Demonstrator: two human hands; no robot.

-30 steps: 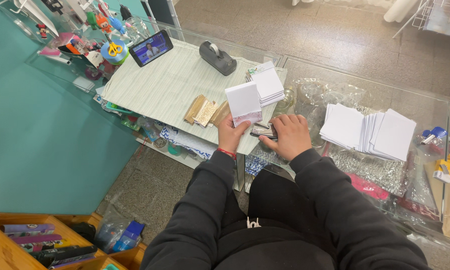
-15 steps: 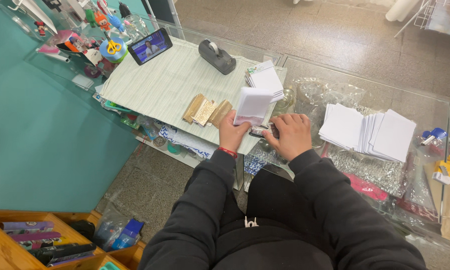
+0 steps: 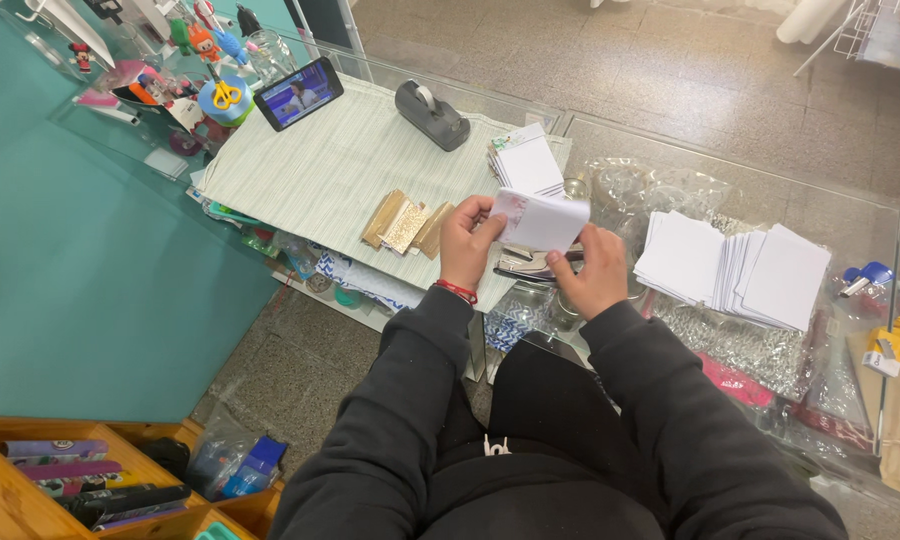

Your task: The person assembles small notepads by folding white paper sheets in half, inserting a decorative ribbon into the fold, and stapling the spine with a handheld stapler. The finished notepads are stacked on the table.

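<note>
My left hand [image 3: 467,240] and my right hand [image 3: 598,272] both hold a small stack of white paper cards [image 3: 542,220] lifted above the glass counter. The left grips its left edge, the right its lower right corner. Under the hands a dark metal tool [image 3: 526,266], perhaps a stapler or punch, lies on the counter. Just beyond, another white card stack [image 3: 528,162] rests on a pale striped mat [image 3: 320,165]. Small gold and tan packets [image 3: 406,224] lie left of my left hand.
A spread of white cards [image 3: 740,270] lies on the glass to the right. A black tape dispenser [image 3: 431,115], a phone with a lit screen [image 3: 299,93] and a cup with scissors [image 3: 225,100] stand at the back. A wooden tray [image 3: 65,480] sits low left.
The card stack went from lying on the counter to being lifted in both hands. My right hand left the dark tool and came up to the stack.
</note>
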